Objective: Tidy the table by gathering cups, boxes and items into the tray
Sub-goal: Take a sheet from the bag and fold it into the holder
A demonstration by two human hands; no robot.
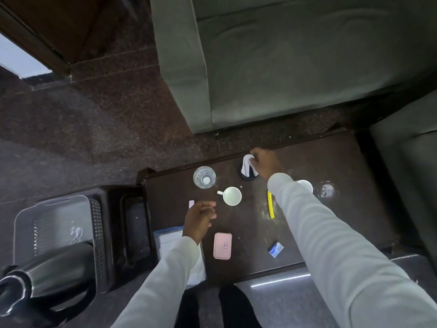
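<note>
A grey sofa fills the far side of the view, and in front of it stands the dark table, which carries nearly everything the task concerns. Off the table's left end, down on the floor side, sits the grey tray, with a black kettle overlapping its near edge; every item must therefore travel leftward to reach it. A white cloth or paper sheet lies at the table's near left corner, partly under the left sleeve. Then come the pink box near the front edge, the clear glass toward the far left, and the white mug just right of it, handle pointing left. A second white cup peeks out behind the right forearm. The yellow strip lies with its long axis running near to far, and a small blue-and-white box sits near the front right. The right hand reaches to the far edge and pinches a crumpled white tissue resting on a dark round coaster. The left hand hovers loosely curled, holding nothing, just beside a small pink item; it is plainly the nearer hand to the mug, the glass and the tray.
</note>
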